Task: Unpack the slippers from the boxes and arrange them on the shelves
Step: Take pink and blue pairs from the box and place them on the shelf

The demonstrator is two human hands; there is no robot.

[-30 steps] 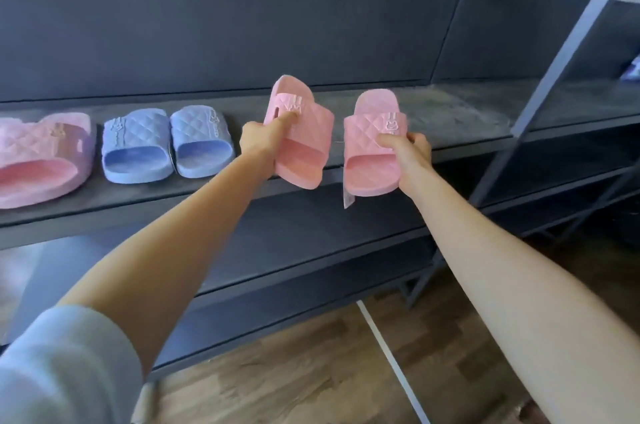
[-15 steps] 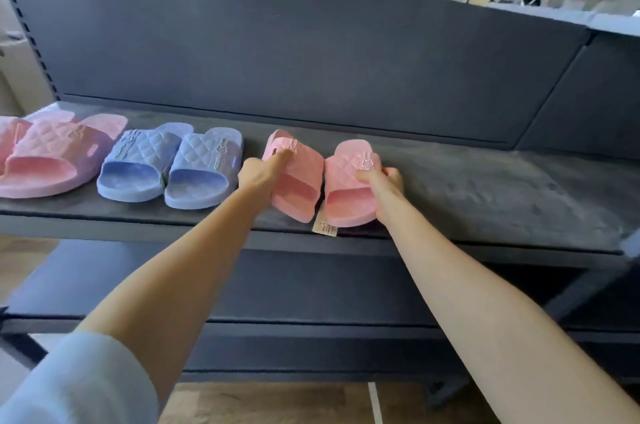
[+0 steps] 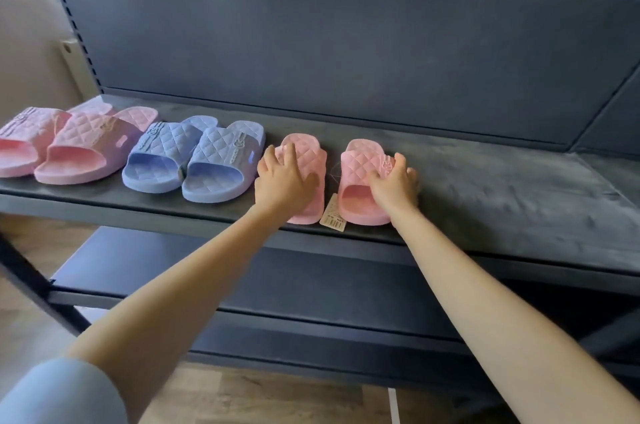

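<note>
While half a second ago both were pinched at their edges and the left one sat tilted, the two small pink slippers now lie flat, soles down, near the front edge of the shelf (image 3: 485, 188). The left slipper (image 3: 310, 156) and the right slipper (image 3: 358, 165) touched then; now a narrow gap runs between them, open ends pointing to six o'clock.

The left hand (image 3: 282, 177) rests on the left slipper's quilted strap with fingers spread and thumb stretched toward three o'clock – it presses rather than pinches, a change from its earlier side grip. The right hand (image 3: 394, 186) grips the right slipper, fingers curled over the strap's outer edge at three o'clock, thumb on top.

A paper tag (image 3: 333, 219), which hung over the shelf edge before, lies on the shelf at seven o'clock of the right slipper, touching it.

Just beside the left hand at nine o'clock stands the blue pair (image 3: 194, 160). Beyond it, further toward nine o'clock, lies a larger pink pair (image 3: 69, 143) – both pairs unmoved. A dark back panel (image 3: 346, 42) rises at twelve o'clock. A light blue sleeve (image 3: 62, 392) covers the left upper arm.
</note>
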